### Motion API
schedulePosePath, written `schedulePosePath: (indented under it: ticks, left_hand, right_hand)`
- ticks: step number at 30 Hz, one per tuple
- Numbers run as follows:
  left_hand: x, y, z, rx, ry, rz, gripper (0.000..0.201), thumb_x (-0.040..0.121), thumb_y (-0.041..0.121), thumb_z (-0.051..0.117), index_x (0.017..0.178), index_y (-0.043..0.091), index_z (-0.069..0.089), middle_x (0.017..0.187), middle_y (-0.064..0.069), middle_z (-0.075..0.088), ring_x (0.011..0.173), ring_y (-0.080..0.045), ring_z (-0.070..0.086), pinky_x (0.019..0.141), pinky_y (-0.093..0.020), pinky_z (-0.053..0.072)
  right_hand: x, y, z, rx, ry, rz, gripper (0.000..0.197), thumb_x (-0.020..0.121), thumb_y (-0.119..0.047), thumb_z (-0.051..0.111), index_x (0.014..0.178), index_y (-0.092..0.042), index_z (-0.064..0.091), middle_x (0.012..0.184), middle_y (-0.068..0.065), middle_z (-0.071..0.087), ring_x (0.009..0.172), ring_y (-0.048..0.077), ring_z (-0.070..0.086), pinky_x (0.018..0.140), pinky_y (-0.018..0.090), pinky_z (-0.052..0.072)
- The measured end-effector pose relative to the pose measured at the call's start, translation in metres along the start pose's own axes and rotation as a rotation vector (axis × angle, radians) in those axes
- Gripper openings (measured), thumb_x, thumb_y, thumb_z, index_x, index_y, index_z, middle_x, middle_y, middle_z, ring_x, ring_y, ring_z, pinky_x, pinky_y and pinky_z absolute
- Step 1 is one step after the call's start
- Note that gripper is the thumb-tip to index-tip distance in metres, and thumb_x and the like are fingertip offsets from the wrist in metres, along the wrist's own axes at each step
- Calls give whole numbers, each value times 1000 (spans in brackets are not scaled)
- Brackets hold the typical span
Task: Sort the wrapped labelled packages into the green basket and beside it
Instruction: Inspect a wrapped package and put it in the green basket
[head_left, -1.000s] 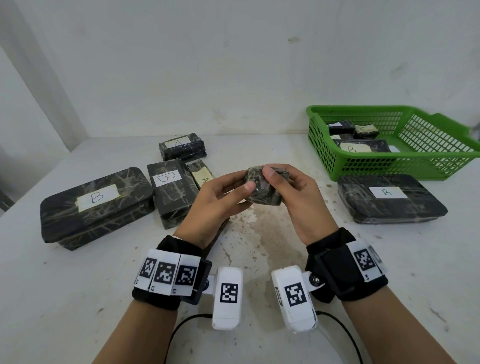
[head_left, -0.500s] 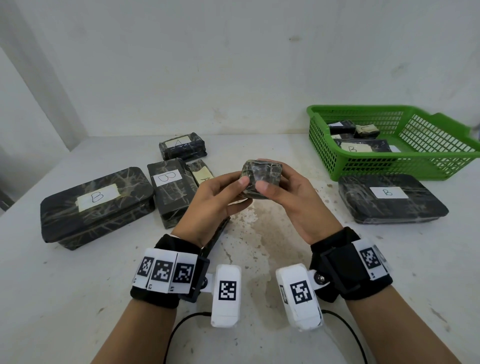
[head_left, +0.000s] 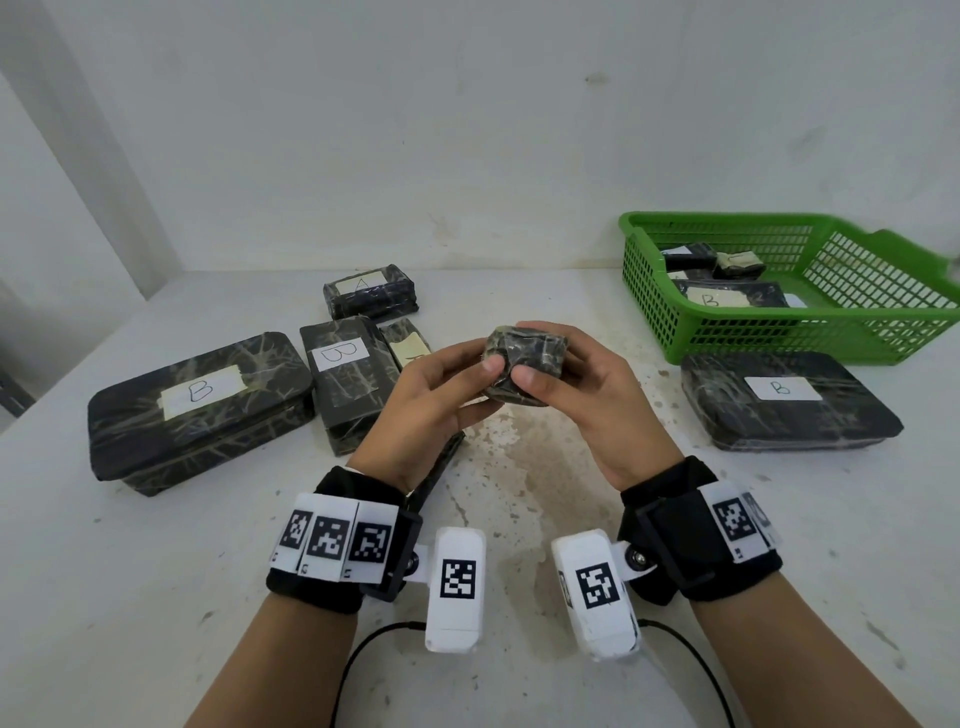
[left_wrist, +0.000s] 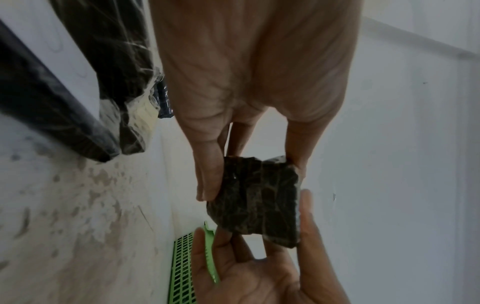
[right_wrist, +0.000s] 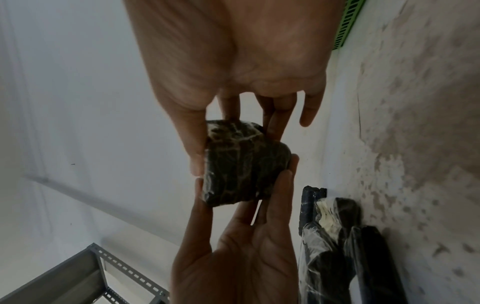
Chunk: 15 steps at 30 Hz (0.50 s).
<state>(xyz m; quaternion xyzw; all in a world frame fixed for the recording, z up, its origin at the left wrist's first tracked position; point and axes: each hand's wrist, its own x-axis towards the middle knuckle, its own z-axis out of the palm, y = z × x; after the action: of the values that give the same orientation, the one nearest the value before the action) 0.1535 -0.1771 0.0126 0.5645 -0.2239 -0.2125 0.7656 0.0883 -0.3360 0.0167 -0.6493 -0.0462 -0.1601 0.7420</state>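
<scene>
Right now your table carries a green basket at the far right with several wrapped packages inside, a large package marked B just in front of it, and 4 more packages at the left. Above the middle, your left hand and right hand both pinch 1 small dark wrapped package, thumbs on its near face, label not visible.

Bare forearms. Black wristband on left wrist, black wristband on right, each with white square-code tags. White camera box and white camera box inboard, thin black cables trailing.
</scene>
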Motion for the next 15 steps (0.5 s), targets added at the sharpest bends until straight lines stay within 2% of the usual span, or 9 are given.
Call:
schedulePosePath:
  ticks: [2,4,7,9,12,14,15]
  left_hand:
    - [0,1,1,-33,-7,4,58,83,27,68,132,-1,55,129,-22,62,122,-34,59,106,-46,46]
    - [-1,4,2,-49,-25,-4,59,86,31,64,136,1,52,133,-22,60,126,-34,57,106,-44,47]
    - [-2,9,3,-45,-53,-45,50,90,39,49,132,11,56,129,-16,64,119,-29,62,94,-37,55]
    - [-2,10,3,-28,-44,-60,51,90,43,49,130,12,58,123,-15,67,112,-30,66,85,-35,58]
    - [-1,8,2,-43,23,-49,52,87,29,63,132,4,54,108,-16,72,95,-28,71,73,-34,59]
    - [0,7,1,-55,59,-24,56,79,12,72,130,3,53,100,-13,74,86,-24,72,67,-31,58]
    - [0,6,0,-60,67,-6,58,75,7,72,130,4,53,102,-12,74,87,-23,72,68,-30,58]
  right_hand:
    - [-1,0,0,4,-6,-9,41,74,-16,74,114,-17,65,114,6,70,107,15,65,83,26,54]
    - [-1,1,1,15,-13,-19,42,74,-12,75,114,-17,65,112,2,69,106,13,65,82,27,55]
    - [-2,2,0,-24,-10,-32,51,73,-2,79,118,-22,64,113,-5,68,108,12,64,83,32,56]
    - [-2,2,1,-80,-20,-43,62,70,-2,80,124,-28,61,122,-2,65,114,15,62,91,39,55]
    - [-3,2,3,-101,-48,-25,78,67,-5,79,134,-35,51,131,-1,60,121,16,58,99,44,52]
    - [-2,3,3,-47,-52,19,82,70,-14,80,139,-39,44,134,-1,56,123,14,56,98,38,53]
    - [-2,4,3,-12,-40,41,80,72,-22,80,140,-40,42,135,2,55,124,15,56,98,36,52]
